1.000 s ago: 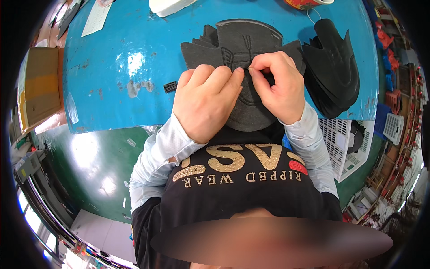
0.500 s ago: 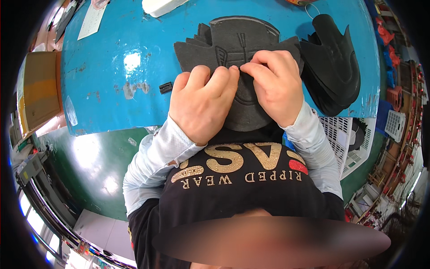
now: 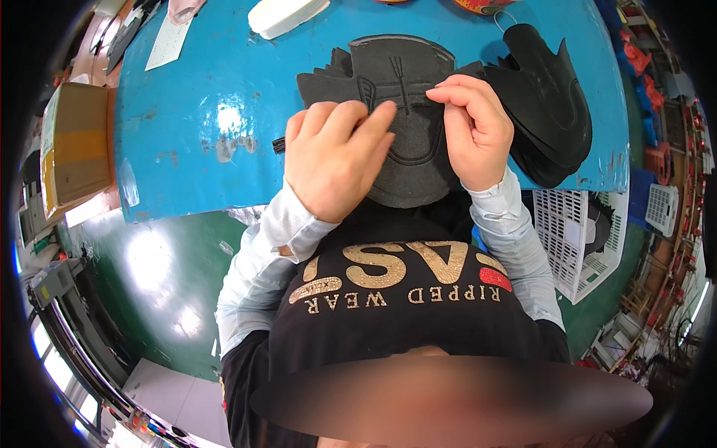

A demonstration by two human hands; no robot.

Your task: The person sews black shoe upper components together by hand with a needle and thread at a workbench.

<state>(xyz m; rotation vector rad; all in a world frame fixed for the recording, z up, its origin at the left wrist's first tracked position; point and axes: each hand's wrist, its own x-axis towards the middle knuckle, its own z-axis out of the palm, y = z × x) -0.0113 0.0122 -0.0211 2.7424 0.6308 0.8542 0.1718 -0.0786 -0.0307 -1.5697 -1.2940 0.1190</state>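
A dark grey-black moulded foam piece [image 3: 407, 175], with a rounded lower end, raised lines and a small cross-shaped mark, lies flat on the blue table in front of me. It rests over other black pieces with jagged edges. My left hand [image 3: 332, 160] is over its left side, forefinger stretched out and thumb apart from it, with nothing visible between them. Over the right side hovers my right hand [image 3: 480, 134], its forefinger pointing left and the other fingers bent. I see nothing in it. A small ribbed black strip [image 3: 279, 145] lies beside my left hand, partly hidden.
Curved black pieces [image 3: 549, 112] are stacked at the right of the blue table [image 3: 194, 97]. A white block-like object [image 3: 287, 16] sits at the back. A cardboard box [image 3: 78, 149] stands at the left, and a white plastic crate [image 3: 560, 243] stands below the table's right edge.
Both hands were pinching close together over the middle of the foam piece. They have moved apart, and their fingers have lifted and loosened, uncovering the cross-shaped mark.
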